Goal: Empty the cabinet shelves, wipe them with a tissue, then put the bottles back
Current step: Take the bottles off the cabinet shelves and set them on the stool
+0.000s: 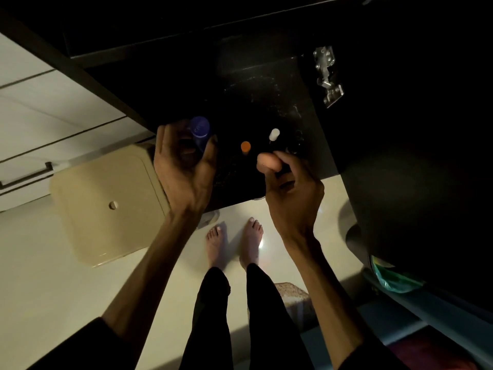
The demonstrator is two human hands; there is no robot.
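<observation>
I look down into a dark cabinet shelf streaked with white dust. My left hand is wrapped around a blue bottle at the shelf's left front corner. My right hand grips a bottle with a rounded tan cap near the front edge; its body is hidden by my fingers. Between and behind the hands stand an orange-capped bottle and a white-capped bottle. No tissue is visible.
A metal hinge sits on the cabinet's right side, beside the open dark door. Below the shelf are a beige lidded bin, a pale floor with my bare feet, and a green bag at right.
</observation>
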